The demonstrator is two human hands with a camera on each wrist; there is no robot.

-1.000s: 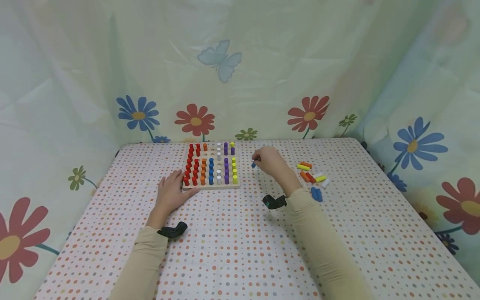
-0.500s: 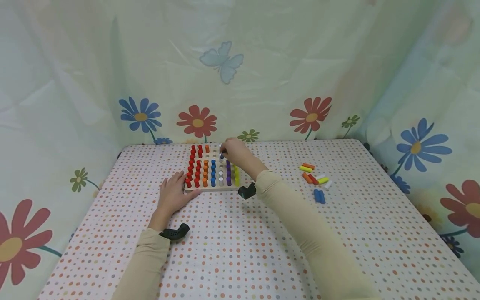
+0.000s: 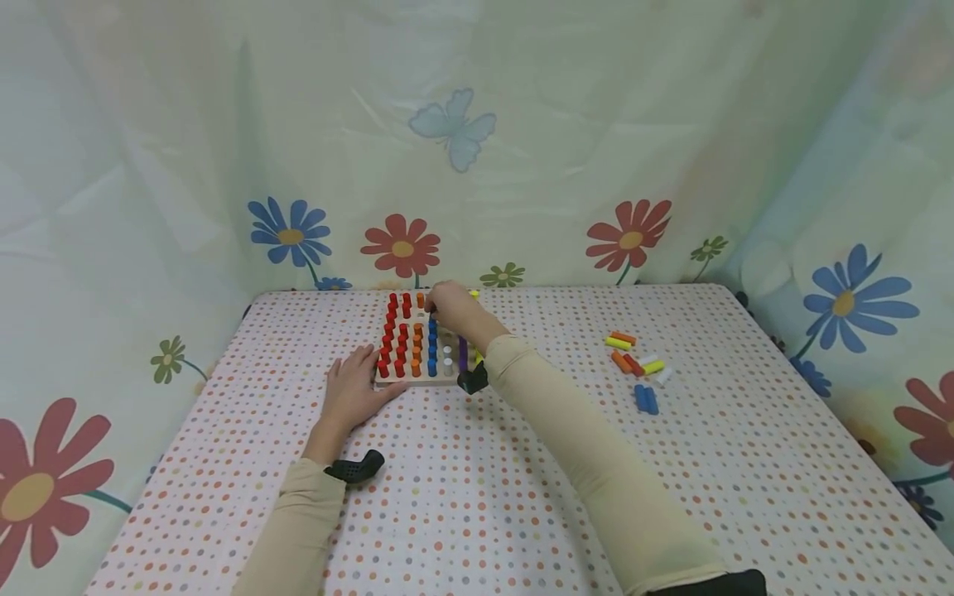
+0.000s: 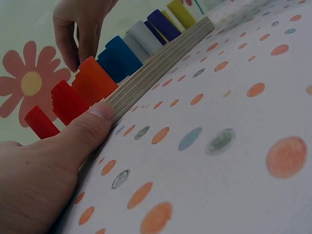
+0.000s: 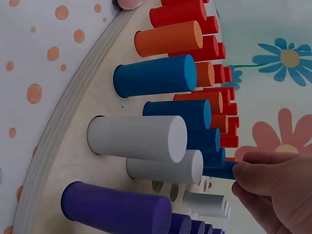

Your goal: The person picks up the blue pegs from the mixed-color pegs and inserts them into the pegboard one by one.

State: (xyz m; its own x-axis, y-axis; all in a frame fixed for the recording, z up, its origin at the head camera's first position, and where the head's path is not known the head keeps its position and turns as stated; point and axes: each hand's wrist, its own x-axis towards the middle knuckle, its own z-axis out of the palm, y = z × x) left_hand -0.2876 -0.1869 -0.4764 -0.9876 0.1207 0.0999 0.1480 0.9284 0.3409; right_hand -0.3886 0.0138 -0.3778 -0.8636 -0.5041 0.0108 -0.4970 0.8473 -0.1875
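A wooden peg board (image 5: 63, 151) holds upright round pegs in colour rows: red pegs (image 3: 384, 368), orange pegs (image 3: 416, 367), blue pegs (image 3: 432, 367), white pegs (image 5: 136, 139) and purple pegs (image 5: 117, 207), with yellow pegs (image 4: 181, 14) at its right side. My right hand (image 3: 455, 308) reaches over the far half of the board. Its thumb and fingers pinch a blue peg (image 5: 222, 170) at the far end of the blue row; the peg's lower end is hidden behind other pegs. My left hand (image 3: 350, 392) rests at the board's near left corner, fingers extended, thumb (image 4: 92, 122) against the front edge.
Loose pegs lie on the dotted cloth to the right of the board: two blue pegs (image 3: 646, 399) nearest, then several orange, red, yellow and white ones, including a yellow peg (image 3: 617, 343). A patterned curtain (image 3: 544, 149) hangs behind the table.
My right hand has carried the blue peg left from beside the board to the far end of the blue row. The left hand stays at the board's corner; the head view has shifted slightly.
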